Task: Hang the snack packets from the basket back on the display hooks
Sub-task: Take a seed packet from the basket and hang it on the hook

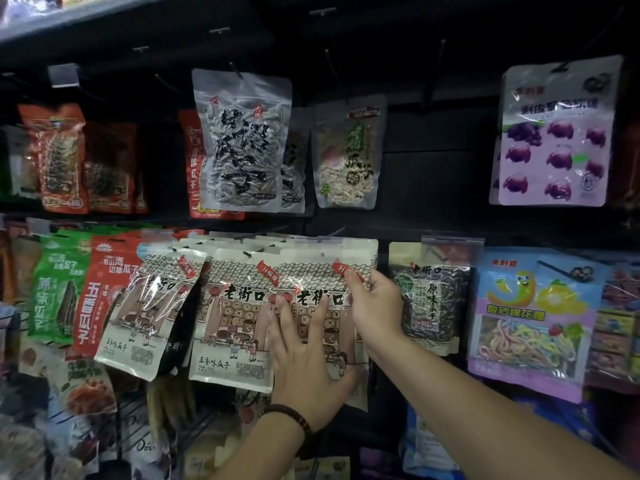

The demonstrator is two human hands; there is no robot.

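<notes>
Two bare hands work on one cream snack packet (313, 282) printed with an old street scene, which hangs in the lower row of a dark display wall. The left hand (304, 362) lies flat against the packet's lower front, fingers straight and spread apart, fingertips pointing up. A dark bead bracelet (289, 415) circles that wrist. The right hand (375, 306) grips the packet's right edge, thumb laid across the front near a small red label and the other fingers curled behind. Above both hands, the packet's top edge sits under a clear plastic tag strip (325, 241); whether its hole is on a hook cannot be told.

Just left of the left hand hangs a matching cream packet (232, 327), and further left a third one (152, 306) swings tilted, its bottom kicked out to the left. Beyond that are a red packet (100, 296) and a green packet (57, 285). Just right of the right hand is a dark seed packet (433, 303), then a purple and blue sweets packet (533, 320). Well above the hands, on the upper row, hang a clear packet with bold black lettering (242, 140) and, far off to the right, a lilac grape gummy packet (554, 136).
</notes>
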